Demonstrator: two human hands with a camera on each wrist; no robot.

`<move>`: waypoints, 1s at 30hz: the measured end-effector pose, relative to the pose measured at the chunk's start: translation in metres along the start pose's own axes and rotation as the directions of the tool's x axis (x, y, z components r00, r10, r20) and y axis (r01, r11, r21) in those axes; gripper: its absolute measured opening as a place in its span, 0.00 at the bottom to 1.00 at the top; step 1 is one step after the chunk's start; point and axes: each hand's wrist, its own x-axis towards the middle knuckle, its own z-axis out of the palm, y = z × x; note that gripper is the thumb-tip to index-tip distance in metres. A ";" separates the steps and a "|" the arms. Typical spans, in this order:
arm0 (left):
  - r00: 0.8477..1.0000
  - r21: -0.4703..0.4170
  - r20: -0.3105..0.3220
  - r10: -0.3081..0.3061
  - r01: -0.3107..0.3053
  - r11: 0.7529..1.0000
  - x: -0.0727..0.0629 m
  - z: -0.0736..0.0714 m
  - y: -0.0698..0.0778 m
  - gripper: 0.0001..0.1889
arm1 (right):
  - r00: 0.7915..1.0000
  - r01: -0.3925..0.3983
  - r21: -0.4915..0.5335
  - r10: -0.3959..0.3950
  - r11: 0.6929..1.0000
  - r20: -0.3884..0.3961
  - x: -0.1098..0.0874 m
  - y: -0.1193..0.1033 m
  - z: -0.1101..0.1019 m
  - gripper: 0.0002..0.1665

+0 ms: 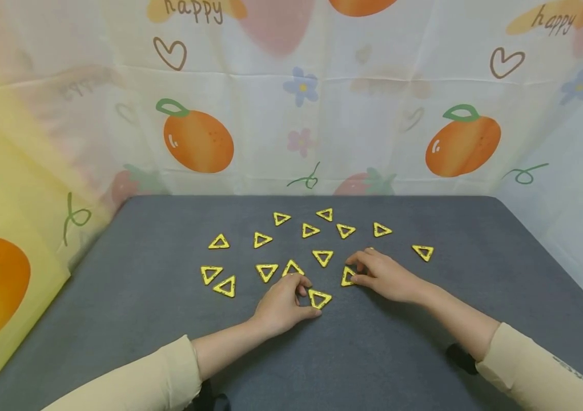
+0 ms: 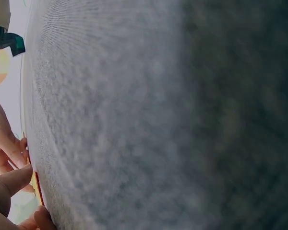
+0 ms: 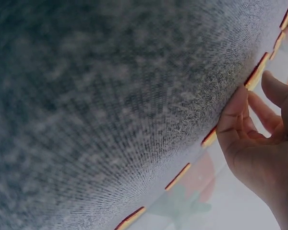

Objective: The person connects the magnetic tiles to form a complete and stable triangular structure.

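Flat yellow triangular tiles, each with a triangular opening in the middle, lie on the dark grey table. My left hand [image 1: 283, 303] is low over the table, its thumb and fingertips at the edges of a yellow triangular tile [image 1: 319, 298]. In the left wrist view that tile [image 2: 37, 188] spans the space between thumb and finger. With thumb and index finger, my right hand [image 1: 386, 275] pinches another triangular tile [image 1: 347, 277], partly covered by the thumb. Its edge [image 3: 257, 72] looks dark red and yellow in the right wrist view. One tile [image 1: 293, 267] is partly hidden behind my left fingers.
Several more tiles are scattered farther back, among them a tile [image 1: 322, 258] between the hands and one [image 1: 422, 252] at far right. Two tiles [image 1: 225, 286] lie close together at left. A printed cloth [image 1: 260, 114] hangs behind the table [image 1: 142, 319].
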 end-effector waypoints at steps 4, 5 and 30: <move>1.000 0.019 0.007 0.003 -0.003 1.000 0.000 0.000 0.000 0.21 | 1.000 0.011 -0.016 -0.011 1.000 -0.002 -0.001 0.003 0.002 0.19; 1.000 0.023 0.010 0.004 -0.004 1.000 0.000 0.000 0.001 0.21 | 1.000 0.012 -0.019 -0.012 1.000 -0.002 -0.001 0.003 0.003 0.19; 0.988 -0.099 0.104 0.114 -0.104 0.990 -0.002 -0.010 0.004 0.13 | 1.000 0.006 -0.032 -0.006 0.999 -0.014 0.001 0.000 0.003 0.20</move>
